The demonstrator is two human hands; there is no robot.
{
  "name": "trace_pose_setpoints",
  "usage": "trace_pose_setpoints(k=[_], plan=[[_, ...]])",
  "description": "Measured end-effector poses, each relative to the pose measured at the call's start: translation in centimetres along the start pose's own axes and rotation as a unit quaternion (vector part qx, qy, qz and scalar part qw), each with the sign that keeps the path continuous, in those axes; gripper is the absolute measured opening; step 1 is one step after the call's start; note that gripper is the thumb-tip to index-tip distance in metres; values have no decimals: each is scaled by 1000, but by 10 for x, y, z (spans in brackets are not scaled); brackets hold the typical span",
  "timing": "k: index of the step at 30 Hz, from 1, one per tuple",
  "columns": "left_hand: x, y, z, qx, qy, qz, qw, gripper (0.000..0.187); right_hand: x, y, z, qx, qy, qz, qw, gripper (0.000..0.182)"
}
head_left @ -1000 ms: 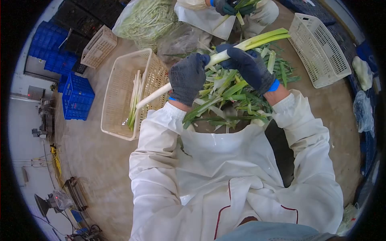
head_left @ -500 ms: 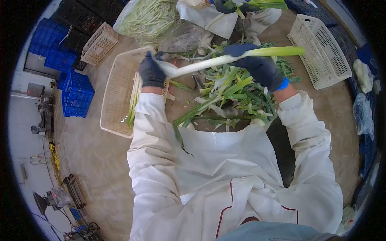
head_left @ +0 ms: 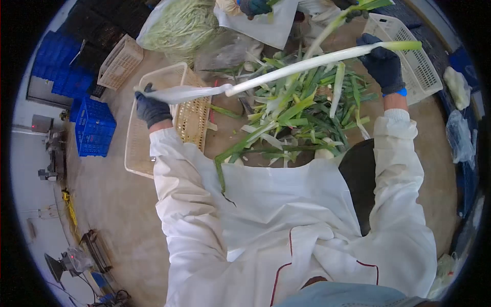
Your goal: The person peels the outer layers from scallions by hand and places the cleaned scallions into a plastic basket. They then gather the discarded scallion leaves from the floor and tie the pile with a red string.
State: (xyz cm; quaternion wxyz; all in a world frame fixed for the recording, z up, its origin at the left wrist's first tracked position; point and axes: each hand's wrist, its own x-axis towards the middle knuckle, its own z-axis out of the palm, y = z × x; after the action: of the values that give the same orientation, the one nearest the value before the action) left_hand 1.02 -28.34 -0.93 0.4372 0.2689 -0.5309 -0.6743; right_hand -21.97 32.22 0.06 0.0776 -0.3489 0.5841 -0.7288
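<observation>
Concrete floor (head_left: 128, 204) is lying littered with trimmings (head_left: 291, 117) as both hands, left (head_left: 151, 108) and right (head_left: 382, 65), are gripping a leek (head_left: 307, 62) and its peeling skin (head_left: 179, 93); pulling harder risks snapping it.

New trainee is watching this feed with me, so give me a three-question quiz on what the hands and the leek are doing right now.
1. True or false: the right hand in its dark glove grips the green end of the long white-and-green leek stalk.
2. What does the left hand hold? A) a blue plastic crate B) a strip of pale outer skin peeled off the stalk C) a knife
3. Fill in: the left hand is over the cream plastic ____.

Key: 1 true; 2 B; 3 basket. The pile of green trimmings lies on the floor beneath the stalk.
</observation>
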Motion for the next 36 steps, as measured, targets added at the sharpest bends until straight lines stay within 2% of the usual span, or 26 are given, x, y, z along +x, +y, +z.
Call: trace_pose_setpoints(k=[1, 2, 3, 4, 5, 6, 7, 9, 10, 11, 13, 14, 16, 18, 20, 21, 23, 24, 25, 26, 27, 29, 30, 32, 34, 36], plan=[[-28, 12, 31, 43, 38, 35, 998, 48, 1, -9, 2, -211, 3, -28, 977, 42], [-13, 3, 26, 82, 42, 69, 993, 48, 1, -15, 2, -412, 4, -55, 909, 41], [3, -7, 21, 122, 48, 103, 986, 49, 2, -17, -6, -294, 15, -52, 954, 41], [-8, 12, 24, -55, 37, 10, 998, 47, 1, -15, -18, -194, 10, -48, 980, 39], [12, 6, 2, 12, 34, 53, 998, 43, -1, -13, -29, -92, 5, -43, 995, 40], [18, 9, -7, 11, 30, 53, 998, 40, -3, -12, -36, 12, 1, -37, 999, 44], [13, 21, -6, 11, 25, 53, 998, 37, -4, -12, -37, -3, -1, -45, 999, 43], [-16, 44, 7, -124, 14, -38, 991, 35, -4, -12, -36, -32, -6, -61, 998, 42], [-27, 41, 19, -153, -2, -64, 986, 33, -2, -11, -31, -97, -8, -72, 993, 41], [-36, 27, 37, -116, -52, -66, 990, 31, 2, -10, -24, -162, -10, -82, 983, 40], [-66, -5, 74, 89, -187, 9, 978, 31, 8, -8, -7, -138, -51, -80, 986, 37], [-89, -14, 94, 200, -252, 64, 945, 31, 14, -7, 3, -48, -91, -69, 992, 34], [-145, -13, 131, 286, -389, 68, 873, 34, 26, -6, 21, 131, -167, -49, 976, 30], [-199, 1, 151, 291, -511, 55, 807, 38, 30, -5, 41, 166, -172, -19, 971, 33], [-229, 2, 158, 201, -592, 91, 775, 35, 32, -12, 68, 153, -195, -19, 969, 35], [-233, 2, 155, 161, -597, -22, 785, 34, 34, -15, 83, 170, -215, -34, 961, 39], [-236, 2, 151, 74, -582, -245, 772, 33, 31, -25, 106, 138, -178, -21, 974, 41], [-235, 1, 150, 171, -555, -64, 812, 31, 30, -31, 117, 121, -160, -16, 980, 42], [-233, -1, 148, 260, -504, 121, 815, 30, 28, -35, 129, 170, -148, 24, 974, 41], [-232, -2, 146, 338, -431, 301, 780, 28, 26, -33, 133, 146, -135, 63, 978, 40], [-228, -3, 147, 337, -376, 369, 780, 23, 24, -31, 136, 121, -123, 102, 980, 39], [-220, 4, 142, 432, -353, 404, 725, 21, 19, -28, 145, 34, -71, 182, 980, 39], [-217, 9, 140, 478, -340, 418, 694, 20, 20, -26, 147, 37, -67, 184, 980, 38], [-217, 16, 140, 483, -347, 395, 700, 18, 18, -22, 150, 42, -60, 191, 979, 36], [-209, 11, 141, 494, -340, 374, 707, 19, 17, -25, 152, 37, -89, 116, 989, 32], [-199, -5, 139, 406, -349, 274, 799, 18, 17, -27, 154, 13, -108, 51, 993, 30]])
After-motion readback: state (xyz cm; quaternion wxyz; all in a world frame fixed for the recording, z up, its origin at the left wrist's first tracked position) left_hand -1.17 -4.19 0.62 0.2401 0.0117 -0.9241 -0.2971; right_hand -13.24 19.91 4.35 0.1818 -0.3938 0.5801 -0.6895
